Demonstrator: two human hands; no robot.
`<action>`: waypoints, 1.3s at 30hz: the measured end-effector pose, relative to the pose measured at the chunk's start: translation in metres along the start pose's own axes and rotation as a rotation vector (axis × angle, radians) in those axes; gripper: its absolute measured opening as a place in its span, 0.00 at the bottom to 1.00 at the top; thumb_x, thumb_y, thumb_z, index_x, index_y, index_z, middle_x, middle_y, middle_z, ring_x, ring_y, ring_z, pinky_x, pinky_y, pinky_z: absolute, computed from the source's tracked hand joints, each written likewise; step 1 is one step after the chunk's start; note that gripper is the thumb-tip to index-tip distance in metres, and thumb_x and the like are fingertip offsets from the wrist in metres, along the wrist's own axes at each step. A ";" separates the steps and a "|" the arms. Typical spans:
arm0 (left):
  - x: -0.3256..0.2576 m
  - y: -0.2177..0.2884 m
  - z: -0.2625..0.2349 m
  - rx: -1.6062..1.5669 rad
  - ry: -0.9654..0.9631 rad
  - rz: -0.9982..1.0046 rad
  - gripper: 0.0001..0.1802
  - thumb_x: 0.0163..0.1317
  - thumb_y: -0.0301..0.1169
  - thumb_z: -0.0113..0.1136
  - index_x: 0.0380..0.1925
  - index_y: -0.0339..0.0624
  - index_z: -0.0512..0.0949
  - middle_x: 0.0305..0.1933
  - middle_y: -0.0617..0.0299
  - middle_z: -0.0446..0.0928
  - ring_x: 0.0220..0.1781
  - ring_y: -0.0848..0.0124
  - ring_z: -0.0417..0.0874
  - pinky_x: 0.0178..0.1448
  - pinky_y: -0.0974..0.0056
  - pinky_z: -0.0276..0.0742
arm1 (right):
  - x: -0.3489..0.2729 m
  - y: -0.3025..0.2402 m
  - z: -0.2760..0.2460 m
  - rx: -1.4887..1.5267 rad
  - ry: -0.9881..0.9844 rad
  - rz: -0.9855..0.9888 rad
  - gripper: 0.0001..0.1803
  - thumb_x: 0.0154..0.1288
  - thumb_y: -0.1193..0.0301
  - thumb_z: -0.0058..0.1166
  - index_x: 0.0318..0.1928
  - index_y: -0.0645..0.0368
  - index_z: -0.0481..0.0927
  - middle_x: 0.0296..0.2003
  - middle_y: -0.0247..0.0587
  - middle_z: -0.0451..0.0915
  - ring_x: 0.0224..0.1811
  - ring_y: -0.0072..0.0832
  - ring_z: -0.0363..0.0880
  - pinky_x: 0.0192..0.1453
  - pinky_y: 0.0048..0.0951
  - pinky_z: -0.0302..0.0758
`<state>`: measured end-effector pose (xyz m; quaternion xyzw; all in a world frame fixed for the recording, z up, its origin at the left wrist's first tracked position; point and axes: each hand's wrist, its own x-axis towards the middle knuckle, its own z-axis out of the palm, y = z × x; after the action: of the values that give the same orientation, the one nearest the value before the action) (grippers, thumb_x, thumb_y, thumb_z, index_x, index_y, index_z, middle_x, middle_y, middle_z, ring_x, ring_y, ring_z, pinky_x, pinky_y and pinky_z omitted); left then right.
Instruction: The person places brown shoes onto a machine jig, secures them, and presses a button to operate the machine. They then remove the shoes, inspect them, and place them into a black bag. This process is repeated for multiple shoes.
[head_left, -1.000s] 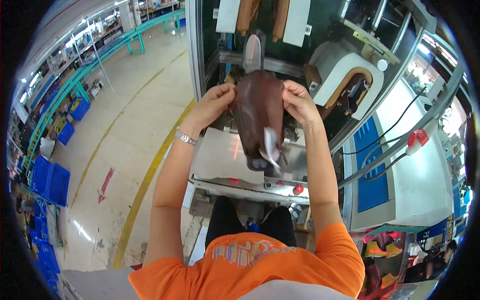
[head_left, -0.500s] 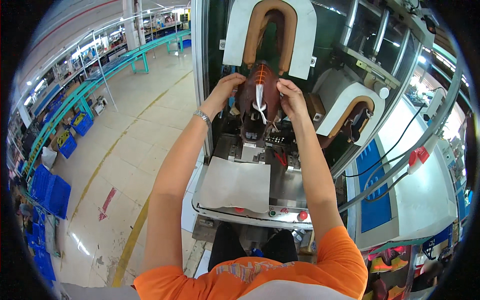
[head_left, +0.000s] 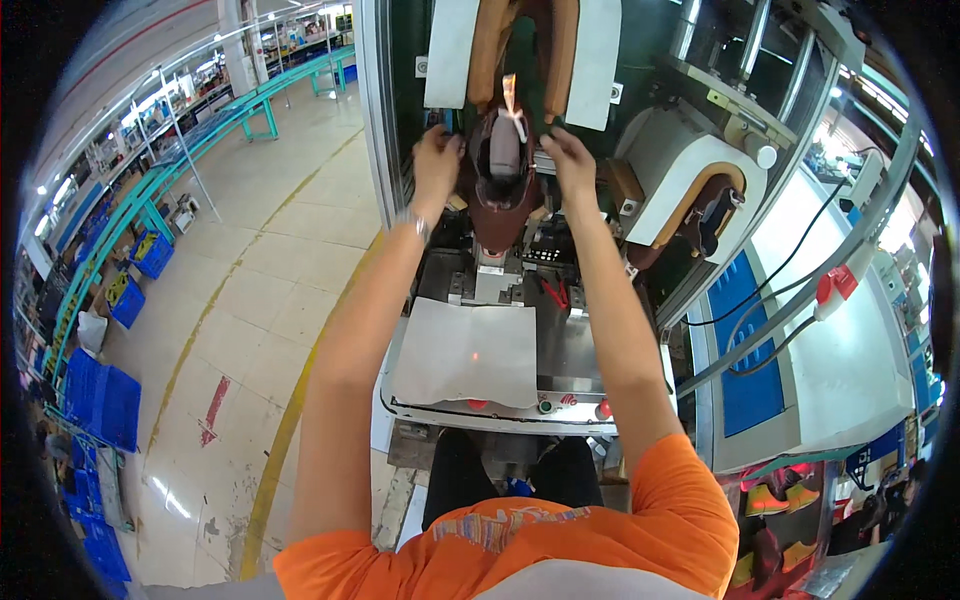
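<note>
Left hand (head_left: pixel 437 160) closed on the near left edge of a dark brown leather shoe upper (head_left: pixel 503 185), fingers curled round the rim; right hand (head_left: pixel 566 158) closed on the opposite edge, pinching it the same way. Held between both, toe end pointing down toward the body, opening facing up, sitting on the mount at the middle of the grey-green machine (head_left: pixel 640 120), just below a tan U-shaped padded form (head_left: pixel 520 50) set in a white plate. A pale strip or tag (head_left: pixel 512 95) standing up from the top of the upper, between the two hands. To seat it well, probably best to keep equal pull on both edges so the upper stays centred and unwrinkled, and to keep fingertips clear of the padded form above. Thin bracelet (head_left: pixel 412 220) on the left wrist. Closer in, a flat grey sheet (head_left: pixel 468 352) lying on the metal table (head_left: pixel 575 350) of the machine, with red and green round buttons (head_left: pixel 572 403) along its front lip. Off to the right, a second white curved form (head_left: pixel 690 175); to the left, pale tiled floor (head_left: pixel 250 290) with a yellow line.
</note>
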<state>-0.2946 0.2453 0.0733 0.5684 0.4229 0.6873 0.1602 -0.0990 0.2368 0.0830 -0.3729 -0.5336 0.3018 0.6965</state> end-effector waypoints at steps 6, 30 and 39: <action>-0.111 0.105 -0.039 0.320 -0.091 0.881 0.14 0.51 0.23 0.54 0.40 0.39 0.72 0.44 0.56 0.73 0.50 0.59 0.71 0.53 0.57 0.63 | -0.139 0.081 -0.033 0.278 0.066 0.378 0.12 0.60 0.63 0.53 0.43 0.52 0.73 0.32 0.26 0.74 0.32 0.16 0.72 0.31 0.18 0.66; -0.125 0.116 -0.026 0.947 -0.393 0.597 0.30 0.42 0.21 0.55 0.51 0.47 0.69 0.50 0.58 0.65 0.62 0.60 0.57 0.51 0.41 0.60 | -0.098 0.162 0.013 0.853 0.043 0.888 0.12 0.61 0.58 0.52 0.29 0.51 0.72 0.19 0.28 0.69 0.17 0.20 0.68 0.21 0.21 0.69; -0.125 0.105 -0.031 0.869 -0.375 0.565 0.27 0.46 0.23 0.55 0.51 0.48 0.68 0.51 0.58 0.64 0.64 0.62 0.56 0.51 0.35 0.58 | -0.094 0.182 -0.003 0.820 -0.161 0.834 0.12 0.61 0.60 0.50 0.38 0.53 0.74 0.30 0.32 0.76 0.32 0.25 0.79 0.40 0.26 0.78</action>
<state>-0.2578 0.0833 0.0735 0.7862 0.4630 0.3529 -0.2073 -0.1232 0.2571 -0.1191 -0.2275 -0.2328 0.7590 0.5638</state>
